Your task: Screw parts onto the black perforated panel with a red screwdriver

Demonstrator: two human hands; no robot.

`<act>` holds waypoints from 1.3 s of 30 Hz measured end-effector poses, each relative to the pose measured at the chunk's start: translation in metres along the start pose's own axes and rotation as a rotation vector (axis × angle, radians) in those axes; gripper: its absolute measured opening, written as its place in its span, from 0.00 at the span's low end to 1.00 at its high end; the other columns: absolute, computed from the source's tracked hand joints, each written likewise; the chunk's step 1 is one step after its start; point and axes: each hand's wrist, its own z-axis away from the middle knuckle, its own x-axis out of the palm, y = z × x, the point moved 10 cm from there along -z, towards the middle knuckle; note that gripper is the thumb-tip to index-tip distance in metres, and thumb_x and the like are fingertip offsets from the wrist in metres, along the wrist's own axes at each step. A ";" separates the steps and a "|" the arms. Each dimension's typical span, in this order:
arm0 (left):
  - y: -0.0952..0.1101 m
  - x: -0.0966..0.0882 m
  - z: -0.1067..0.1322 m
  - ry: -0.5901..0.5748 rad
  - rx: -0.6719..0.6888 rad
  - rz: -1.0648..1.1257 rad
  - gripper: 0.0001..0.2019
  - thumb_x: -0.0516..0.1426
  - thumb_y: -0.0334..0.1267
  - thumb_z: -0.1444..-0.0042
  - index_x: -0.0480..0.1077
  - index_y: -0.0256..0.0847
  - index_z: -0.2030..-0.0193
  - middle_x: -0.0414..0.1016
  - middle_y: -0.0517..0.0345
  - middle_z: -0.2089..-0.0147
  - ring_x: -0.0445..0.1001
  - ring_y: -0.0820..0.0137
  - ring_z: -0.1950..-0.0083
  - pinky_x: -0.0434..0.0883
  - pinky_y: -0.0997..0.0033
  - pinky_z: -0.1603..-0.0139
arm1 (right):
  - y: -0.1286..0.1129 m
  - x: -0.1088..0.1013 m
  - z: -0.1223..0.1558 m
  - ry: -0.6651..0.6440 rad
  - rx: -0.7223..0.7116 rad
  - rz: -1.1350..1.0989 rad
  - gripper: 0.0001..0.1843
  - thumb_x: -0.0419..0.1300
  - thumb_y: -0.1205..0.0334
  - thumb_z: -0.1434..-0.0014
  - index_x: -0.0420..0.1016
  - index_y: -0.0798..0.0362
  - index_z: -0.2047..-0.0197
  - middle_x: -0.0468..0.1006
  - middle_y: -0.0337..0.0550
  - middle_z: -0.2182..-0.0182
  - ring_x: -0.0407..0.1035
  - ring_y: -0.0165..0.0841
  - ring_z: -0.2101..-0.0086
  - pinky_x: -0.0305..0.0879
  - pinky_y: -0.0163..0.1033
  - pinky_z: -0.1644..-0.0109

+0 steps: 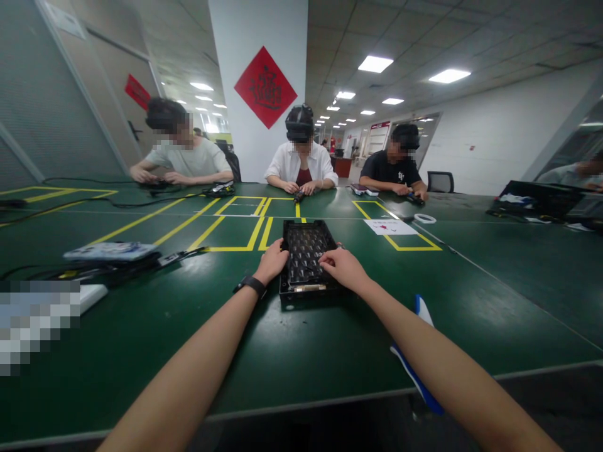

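Note:
A black rectangular tray-like case (305, 248) with a gridded inside lies on the green table (292, 351) in front of me. My left hand (272, 262) is curled against the case's left rim, a black band on its wrist. My right hand (343, 267) rests on the case's right side, fingers bent down onto the inside near a small pale part at the near end. What the fingertips touch is too small to make out.
A blue and white object (421, 367) lies under my right forearm. Flat devices and cables (110, 254) sit at the left. Three people work across the table; yellow tape boxes (235, 232), a paper sheet (390, 226) and a white tape ring (424, 218) lie between.

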 end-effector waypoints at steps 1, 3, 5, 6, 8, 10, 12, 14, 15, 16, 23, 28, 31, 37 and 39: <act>0.000 0.001 0.000 0.006 0.001 0.001 0.28 0.49 0.32 0.53 0.60 0.36 0.42 0.63 0.49 0.40 0.62 0.61 0.40 0.59 0.63 0.41 | 0.002 0.005 0.000 -0.027 -0.008 0.024 0.08 0.57 0.64 0.47 0.77 0.53 0.66 0.77 0.43 0.71 0.68 0.31 0.69 0.61 0.36 0.62; -0.002 0.003 -0.001 0.014 -0.001 0.009 0.28 0.48 0.32 0.53 0.60 0.37 0.42 0.63 0.49 0.40 0.62 0.61 0.40 0.59 0.62 0.41 | 0.003 0.012 -0.002 -0.069 -0.014 0.055 0.08 0.57 0.66 0.47 0.77 0.52 0.65 0.78 0.43 0.69 0.69 0.31 0.68 0.61 0.35 0.63; -0.004 0.003 -0.002 0.022 -0.006 0.017 0.28 0.48 0.33 0.53 0.60 0.37 0.42 0.64 0.49 0.41 0.62 0.61 0.41 0.59 0.62 0.42 | 0.004 0.016 -0.005 -0.106 -0.005 0.081 0.08 0.57 0.65 0.47 0.76 0.52 0.64 0.78 0.43 0.69 0.69 0.31 0.68 0.61 0.35 0.64; -0.005 0.003 -0.002 0.026 -0.010 0.020 0.27 0.48 0.33 0.53 0.60 0.37 0.42 0.64 0.49 0.41 0.62 0.61 0.41 0.60 0.61 0.42 | 0.004 0.018 -0.008 -0.128 0.002 0.101 0.08 0.57 0.65 0.47 0.76 0.52 0.64 0.77 0.43 0.69 0.69 0.31 0.68 0.61 0.35 0.64; -0.007 0.003 -0.003 0.032 -0.016 0.028 0.27 0.49 0.33 0.53 0.60 0.38 0.42 0.65 0.49 0.42 0.63 0.60 0.42 0.60 0.61 0.43 | 0.003 0.021 -0.015 -0.176 0.017 0.151 0.08 0.57 0.65 0.47 0.76 0.52 0.64 0.77 0.44 0.69 0.70 0.32 0.68 0.61 0.35 0.63; -0.009 0.003 -0.003 0.034 -0.025 0.037 0.27 0.49 0.33 0.54 0.61 0.39 0.43 0.66 0.50 0.42 0.64 0.60 0.42 0.61 0.61 0.43 | 0.004 0.026 -0.024 -0.229 0.036 0.189 0.07 0.59 0.66 0.49 0.77 0.52 0.65 0.77 0.45 0.69 0.70 0.32 0.68 0.61 0.35 0.64; -0.010 0.002 -0.003 0.036 -0.030 0.046 0.27 0.50 0.32 0.54 0.61 0.40 0.43 0.67 0.51 0.43 0.64 0.61 0.43 0.61 0.62 0.44 | 0.005 0.030 -0.033 -0.272 0.052 0.201 0.06 0.62 0.67 0.52 0.77 0.53 0.67 0.77 0.45 0.71 0.70 0.33 0.70 0.61 0.36 0.66; -0.010 0.003 -0.003 0.034 -0.031 0.054 0.27 0.50 0.33 0.54 0.61 0.39 0.43 0.67 0.50 0.43 0.65 0.61 0.43 0.61 0.62 0.44 | 0.008 0.033 -0.042 -0.308 0.065 0.204 0.07 0.65 0.68 0.56 0.77 0.53 0.69 0.77 0.45 0.72 0.70 0.34 0.71 0.60 0.35 0.67; -0.010 0.003 -0.003 0.032 -0.030 0.058 0.28 0.50 0.33 0.54 0.61 0.39 0.43 0.67 0.50 0.44 0.65 0.61 0.43 0.61 0.62 0.44 | 0.010 0.035 -0.045 -0.325 0.070 0.204 0.08 0.66 0.68 0.58 0.78 0.52 0.70 0.77 0.44 0.73 0.69 0.33 0.71 0.60 0.35 0.68; -0.010 0.004 -0.003 0.029 -0.027 0.060 0.28 0.50 0.33 0.54 0.60 0.38 0.43 0.67 0.49 0.44 0.65 0.61 0.44 0.61 0.62 0.45 | 0.011 0.036 -0.048 -0.339 0.071 0.202 0.09 0.67 0.68 0.60 0.78 0.52 0.70 0.77 0.43 0.73 0.69 0.33 0.71 0.60 0.34 0.68; -0.006 0.002 0.000 0.041 -0.043 0.054 0.28 0.50 0.32 0.55 0.61 0.38 0.44 0.68 0.51 0.45 0.65 0.62 0.44 0.62 0.63 0.45 | 0.012 0.037 -0.050 -0.258 0.046 0.184 0.07 0.63 0.61 0.52 0.77 0.53 0.68 0.78 0.43 0.69 0.70 0.31 0.67 0.60 0.32 0.64; -0.002 -0.002 0.003 0.051 -0.061 0.073 0.27 0.50 0.30 0.56 0.63 0.39 0.45 0.69 0.53 0.45 0.65 0.61 0.43 0.62 0.63 0.44 | 0.010 0.034 -0.048 -0.166 0.046 0.155 0.05 0.62 0.63 0.52 0.77 0.54 0.72 0.78 0.43 0.72 0.71 0.30 0.69 0.61 0.32 0.64; -0.002 -0.002 0.003 0.050 -0.064 0.076 0.27 0.50 0.30 0.56 0.63 0.39 0.45 0.69 0.53 0.46 0.65 0.61 0.43 0.61 0.63 0.44 | 0.005 0.028 -0.046 -0.084 0.034 0.112 0.06 0.58 0.64 0.50 0.77 0.55 0.71 0.78 0.42 0.71 0.71 0.29 0.69 0.62 0.31 0.63; -0.005 0.003 -0.001 0.036 -0.043 0.059 0.27 0.49 0.31 0.55 0.62 0.38 0.44 0.68 0.52 0.44 0.65 0.62 0.43 0.61 0.63 0.43 | 0.001 0.027 -0.036 -0.023 0.028 -0.295 0.04 0.61 0.65 0.55 0.75 0.58 0.74 0.78 0.43 0.74 0.71 0.28 0.72 0.65 0.32 0.66; -0.006 0.004 -0.003 0.033 -0.032 0.049 0.27 0.49 0.31 0.54 0.61 0.38 0.43 0.67 0.51 0.44 0.65 0.63 0.43 0.60 0.63 0.43 | -0.005 0.033 -0.034 -0.095 0.014 -0.465 0.08 0.63 0.63 0.56 0.75 0.59 0.72 0.78 0.44 0.74 0.71 0.29 0.72 0.66 0.32 0.66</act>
